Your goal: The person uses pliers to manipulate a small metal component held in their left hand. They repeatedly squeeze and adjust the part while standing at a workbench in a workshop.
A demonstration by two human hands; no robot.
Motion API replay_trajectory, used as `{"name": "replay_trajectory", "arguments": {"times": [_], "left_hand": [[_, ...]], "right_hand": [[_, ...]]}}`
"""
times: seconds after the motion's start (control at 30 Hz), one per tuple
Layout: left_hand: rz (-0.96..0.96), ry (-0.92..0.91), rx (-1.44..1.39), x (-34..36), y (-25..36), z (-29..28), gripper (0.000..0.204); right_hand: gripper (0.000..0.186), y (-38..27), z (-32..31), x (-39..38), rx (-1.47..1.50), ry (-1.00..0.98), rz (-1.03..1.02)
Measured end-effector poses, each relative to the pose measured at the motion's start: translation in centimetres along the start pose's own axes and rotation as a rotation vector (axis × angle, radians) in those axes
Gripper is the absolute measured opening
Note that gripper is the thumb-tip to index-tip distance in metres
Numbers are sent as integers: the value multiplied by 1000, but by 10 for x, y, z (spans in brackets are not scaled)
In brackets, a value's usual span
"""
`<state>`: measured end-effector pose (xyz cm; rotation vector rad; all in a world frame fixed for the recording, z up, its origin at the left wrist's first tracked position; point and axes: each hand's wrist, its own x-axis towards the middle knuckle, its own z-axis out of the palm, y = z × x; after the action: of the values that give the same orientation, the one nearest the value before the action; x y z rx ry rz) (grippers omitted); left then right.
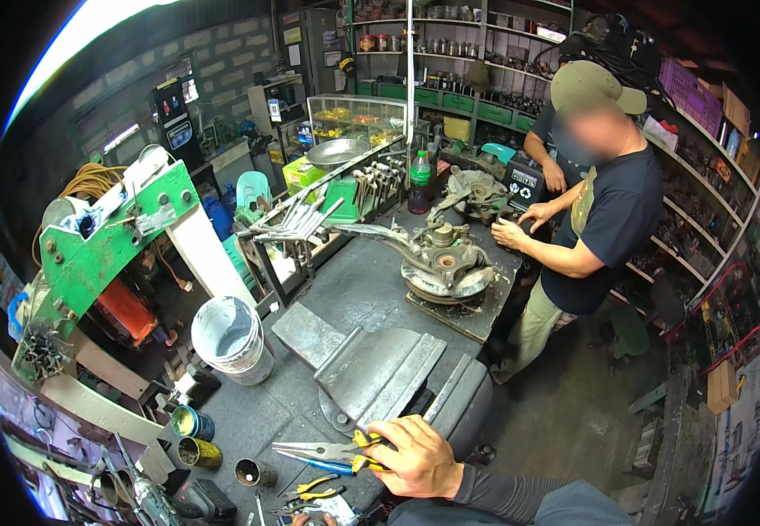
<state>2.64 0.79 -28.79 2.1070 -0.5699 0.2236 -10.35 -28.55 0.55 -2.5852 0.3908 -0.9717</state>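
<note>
My right hand (424,460) comes in from the lower right, fingers closed on the yellow and black handles of long-nose pliers (323,451). The pliers' slim jaws point left over the dark workbench (305,285). Just under them lies a blue-handled tool (326,467), and lower down a yellow-handled pair of pliers (314,486). Only fingertips of my left hand (329,521) show at the bottom edge, beside a dark rounded thing; its grip is mostly cut off. Close beyond my right hand stands a big grey bench vise (384,373).
A white bucket (233,342) and several tins (200,452) stand along the left side. Farther back, a steering knuckle with its brake disc (450,263) rests on a board. Another person (603,193) stands at the far right, hands near a second part. A green metal frame (117,254) rises at left.
</note>
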Motion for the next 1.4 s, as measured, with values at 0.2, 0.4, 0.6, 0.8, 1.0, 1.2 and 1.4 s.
{"name": "replay_trajectory", "arguments": {"times": [0.2,0.4,0.6,0.8,1.0,1.2,1.4], "left_hand": [[34,10,16,0,2,-3,72],[-7,9,-21,2,8,-2,71],[0,-2,8,1,2,-1,71],[24,27,-58,1,0,-2,70],[-64,75,-14,17,12,-3,48],[-375,85,-422,37,37,-18,34],[-906,-68,-1422,69,112,-55,38]], "right_hand": [[39,-3,-2,3,-19,11,10],[41,-2,-3,4,-28,6,6],[40,-3,-3,6,-20,31,-1],[35,-2,-1,6,-6,17,-22],[34,-4,-1,6,12,-3,-46],[32,-27,-5,3,201,22,8],[28,-39,17,-22,628,-255,150]]}}
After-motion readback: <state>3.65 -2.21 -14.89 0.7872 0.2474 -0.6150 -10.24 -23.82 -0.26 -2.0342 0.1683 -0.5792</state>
